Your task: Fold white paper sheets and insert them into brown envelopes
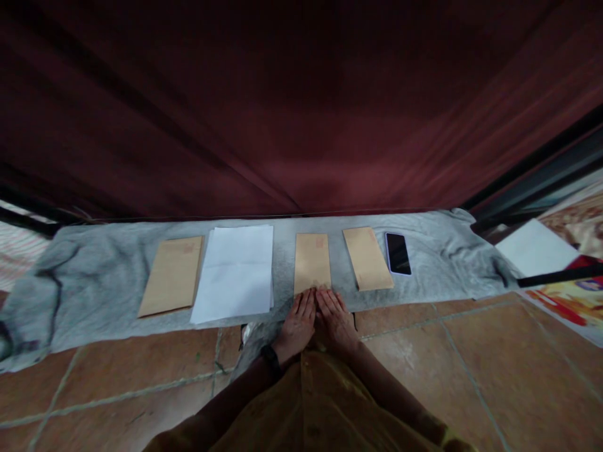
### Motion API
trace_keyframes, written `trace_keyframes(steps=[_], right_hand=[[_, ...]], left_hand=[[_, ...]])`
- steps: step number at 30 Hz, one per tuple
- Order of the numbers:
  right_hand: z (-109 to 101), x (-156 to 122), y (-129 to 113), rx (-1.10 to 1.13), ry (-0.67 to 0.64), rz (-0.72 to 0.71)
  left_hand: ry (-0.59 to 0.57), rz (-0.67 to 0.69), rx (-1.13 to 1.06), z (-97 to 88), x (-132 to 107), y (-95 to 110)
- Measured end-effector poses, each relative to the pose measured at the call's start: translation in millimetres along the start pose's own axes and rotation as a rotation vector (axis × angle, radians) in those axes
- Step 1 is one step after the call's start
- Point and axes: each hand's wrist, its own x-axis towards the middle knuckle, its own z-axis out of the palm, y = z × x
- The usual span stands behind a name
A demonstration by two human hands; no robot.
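Note:
A brown envelope (311, 260) lies in front of me on the grey cloth (282, 254), a small reddish mark near its top right. My left hand (298, 320) rests on its near left edge, fingers stretched out flat. Beside it, my right hand (336, 320) lies flat on the near right edge, and the fingertips of both hands almost meet. Neither hand grips anything. To the left is a stack of white paper sheets (235, 273). A second brown envelope (368, 258) lies slightly turned on the right.
Farther left sits a stack of brown envelopes (172, 275). A phone (398, 253) lies right of the turned envelope. Behind the cloth hangs a dark red curtain (301, 144). Dark metal bars (541, 169) stand at the right, near a white sheet (537, 248). Tiled floor (414, 358) lies below.

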Motion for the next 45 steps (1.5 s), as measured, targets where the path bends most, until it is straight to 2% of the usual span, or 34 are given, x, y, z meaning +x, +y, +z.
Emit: trace_keyframes(steps=[4, 11, 24, 31, 40, 45], right_hand=[[3.3, -3.8, -4.5, 0.032, -0.019, -0.043], [-2.6, -8.2, -0.4, -0.034, -0.064, -0.025], [-7.9, -10.0, -1.4, -0.07, -0.086, 0.008], [-10.9, -16.4, -0.4, -0.093, -0.075, 0.077], [-13.3, -21.2, -0.2, -0.093, -0.051, 0.134], [-12.0, -22.2, 0.5, -0.077, -0.009, 0.16]], left_hand=[[-0.001, 0.031, 0.115, -0.2, 0.0, 1.1], [-0.051, 0.022, 0.128, -7.7, -1.4, 0.8], [-0.124, -0.034, 0.093, -9.9, -19.4, -22.0], [-0.065, -0.028, 0.168, -8.6, -22.6, -22.9], [0.038, -0.074, 0.228, 2.4, -31.5, -28.6], [0.076, -0.074, 0.283, 1.2, -31.7, -27.6]])
